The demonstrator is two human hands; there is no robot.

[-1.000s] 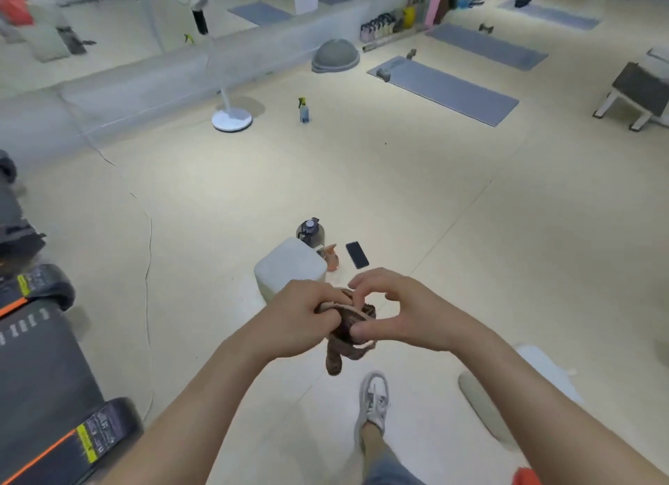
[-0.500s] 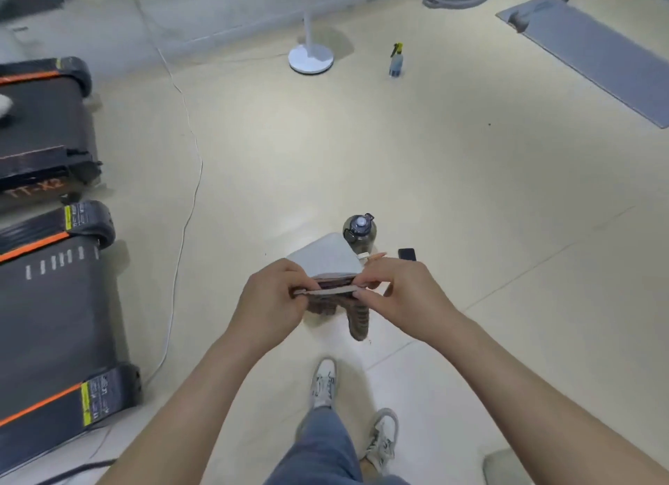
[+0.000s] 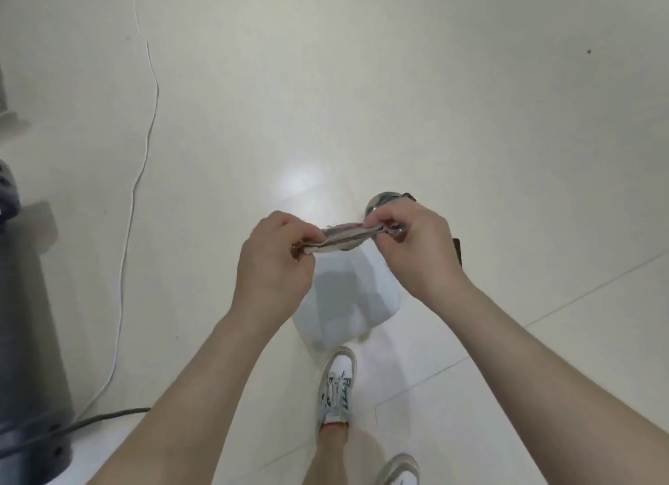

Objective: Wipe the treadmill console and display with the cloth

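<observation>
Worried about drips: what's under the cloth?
A white rounded box on the pale floor; the left hand and right hand gripping the brownish folded cloth hide the box's far edge.

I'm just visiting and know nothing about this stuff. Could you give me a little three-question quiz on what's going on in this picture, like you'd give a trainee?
1. True or false: the left hand and the right hand each pinch one end of the cloth.
2. What stands on the floor beneath the hands? A) a white box B) a red bucket C) a yoga mat
3. Is the cloth wiping anything at this moment?

Key: 1. True. 2. A. 3. No: it is held in the air, touching only the hands.
</observation>
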